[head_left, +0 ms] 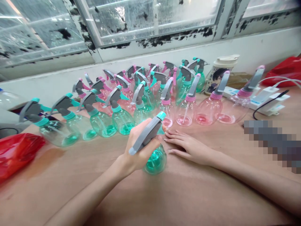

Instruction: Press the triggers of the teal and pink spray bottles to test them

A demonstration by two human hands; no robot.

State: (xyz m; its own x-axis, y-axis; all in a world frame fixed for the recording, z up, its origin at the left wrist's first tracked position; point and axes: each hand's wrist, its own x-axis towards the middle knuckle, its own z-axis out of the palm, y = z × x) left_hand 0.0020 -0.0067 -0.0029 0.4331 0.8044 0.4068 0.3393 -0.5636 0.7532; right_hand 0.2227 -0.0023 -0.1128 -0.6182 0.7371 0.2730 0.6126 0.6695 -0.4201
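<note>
My left hand wraps the green spray bottle just below its grey spray head; that head's long axis slants away from me and rightward, its teal nozzle toward the rows of bottles beyond. My right hand lies flat on the worktop just right of the bottle, thumb apart, fingers pointing at it; whether they touch it, I cannot tell.

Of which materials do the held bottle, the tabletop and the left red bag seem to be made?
Held bottle: probably plastic, clear green and glossy; see-through walls with bright highlights.
Tabletop: wood or wood-look laminate, smooth; plain brown surface, so either is possible.
Red bag: likely thin plastic film, shiny; creases and reflections.
</note>
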